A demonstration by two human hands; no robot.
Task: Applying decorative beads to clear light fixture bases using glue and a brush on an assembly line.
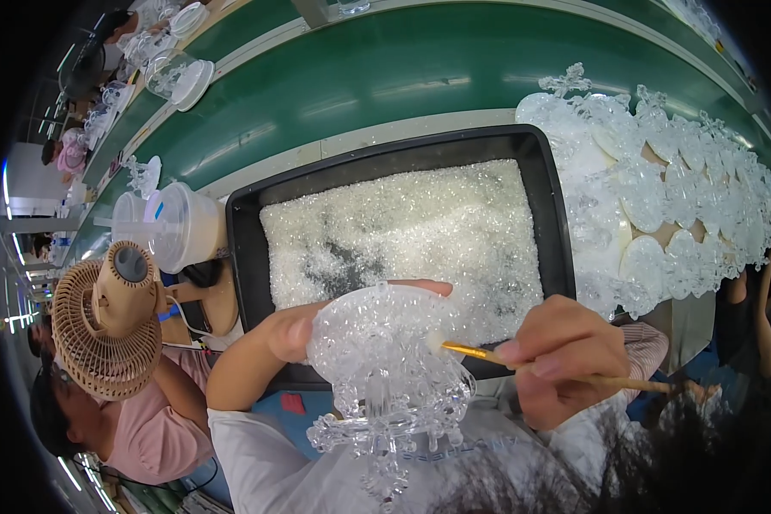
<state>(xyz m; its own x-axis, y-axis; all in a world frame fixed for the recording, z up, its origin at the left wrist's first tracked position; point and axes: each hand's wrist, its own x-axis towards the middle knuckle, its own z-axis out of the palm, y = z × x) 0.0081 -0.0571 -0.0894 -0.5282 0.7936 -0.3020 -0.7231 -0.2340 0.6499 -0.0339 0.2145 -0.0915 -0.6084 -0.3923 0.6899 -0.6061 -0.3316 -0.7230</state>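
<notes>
My left hand (287,337) is wrapped round the rim of a clear plastic ornament (381,343) with a round white base and a branching, crystal-like top that points down toward me. Between the fingers of my right hand (565,355) is a thin paintbrush (471,349) with a wooden handle and a gold ferrule. Its pale bristles touch the base, near the ornament's right side. Both hands are over the near edge of a black tray (557,214), which holds a layer of sparkling white granules (420,206). A dark patch of tray bottom shows through them.
Many similar clear ornaments (660,188) stand crowded on the right. To the left are a beige fan (107,317) and a lidded plastic tub (184,227). A green conveyor belt (403,64) runs behind the tray. Other people sit nearby, one in pink (158,428) at the left.
</notes>
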